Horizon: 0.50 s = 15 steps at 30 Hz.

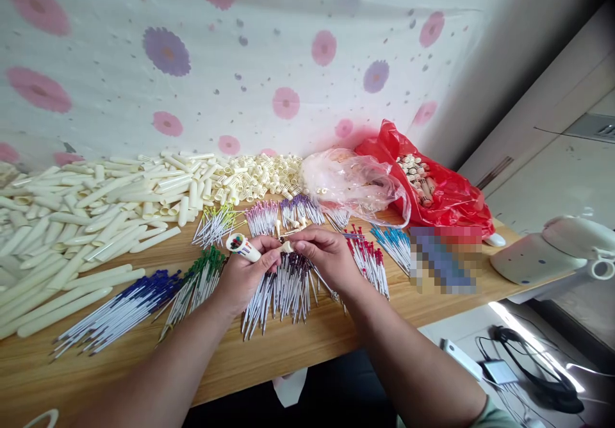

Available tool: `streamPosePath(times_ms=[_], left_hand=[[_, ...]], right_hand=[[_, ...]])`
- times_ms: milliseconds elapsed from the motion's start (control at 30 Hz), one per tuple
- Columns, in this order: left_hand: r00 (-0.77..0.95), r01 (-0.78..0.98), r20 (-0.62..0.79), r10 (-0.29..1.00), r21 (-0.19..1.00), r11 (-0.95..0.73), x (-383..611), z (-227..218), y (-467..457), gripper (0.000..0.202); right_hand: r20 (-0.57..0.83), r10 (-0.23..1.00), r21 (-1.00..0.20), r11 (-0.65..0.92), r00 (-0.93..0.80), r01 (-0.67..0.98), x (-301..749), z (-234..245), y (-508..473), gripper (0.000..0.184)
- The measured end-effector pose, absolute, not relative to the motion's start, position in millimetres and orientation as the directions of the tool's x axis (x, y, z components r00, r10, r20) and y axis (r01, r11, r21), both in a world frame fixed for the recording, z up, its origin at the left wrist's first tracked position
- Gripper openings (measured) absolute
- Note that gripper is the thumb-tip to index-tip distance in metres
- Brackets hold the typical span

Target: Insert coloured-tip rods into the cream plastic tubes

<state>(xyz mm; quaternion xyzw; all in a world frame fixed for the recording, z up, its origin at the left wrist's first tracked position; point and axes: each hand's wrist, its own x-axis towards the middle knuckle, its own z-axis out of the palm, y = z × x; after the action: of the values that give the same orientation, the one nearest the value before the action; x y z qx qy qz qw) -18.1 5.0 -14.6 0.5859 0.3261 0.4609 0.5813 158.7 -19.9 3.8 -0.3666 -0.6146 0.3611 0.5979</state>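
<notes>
My left hand (pixel 246 277) is closed around a cream multicolour pen barrel (pixel 243 247), whose open end faces up and shows several coloured refill tops. My right hand (pixel 327 255) pinches a small cream knob-shaped plastic piece (pixel 287 246), and the left thumb and fingertip meet it too. Below the hands lie dark-topped pen refills (pixel 288 293) with white stems. Just beyond the fingers are a few more small cream pieces (pixel 295 224). Green-topped refills (pixel 204 274) lie by the left wrist, and red-topped refills (pixel 369 261) lie to the right of the right hand.
Cream pen tubes (pixel 106 204) heap at the left, with short slotted parts (pixel 259 178) behind. Blue refills (pixel 129 303) lie at front left. A clear plastic bag (pixel 350 181) and a red bag (pixel 451 197) of cream parts stand back right. A white jug-like container (pixel 538 252) is beyond.
</notes>
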Motion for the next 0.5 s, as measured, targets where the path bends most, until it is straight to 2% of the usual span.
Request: streamPosePath(times_ms=[67,200,367,500], left_hand=[[0.402,-0.096,0.144,0.904,0.989,-0.115,-17,-13,4,0.018],[0.448,0.037,0.095,0.889,0.992,-0.125,-15,-9,2,0.020],[0.476,0.120,0.138,0.868,0.968,-0.219,-15,-7,3,0.019],[0.514,0.167,0.130,0.848,0.955,-0.247,-15,-4,2,0.022]], right_hand=[[0.523,0.852,-0.846,0.522,-0.021,0.110,160,5,-20,0.010],[0.596,0.802,-0.725,0.558,-0.037,0.404,161,9,-24,0.009],[0.567,0.814,-0.542,0.484,-0.127,0.687,159,14,-31,0.028],[0.494,0.854,-0.468,0.420,-0.164,0.778,160,15,-37,0.038]])
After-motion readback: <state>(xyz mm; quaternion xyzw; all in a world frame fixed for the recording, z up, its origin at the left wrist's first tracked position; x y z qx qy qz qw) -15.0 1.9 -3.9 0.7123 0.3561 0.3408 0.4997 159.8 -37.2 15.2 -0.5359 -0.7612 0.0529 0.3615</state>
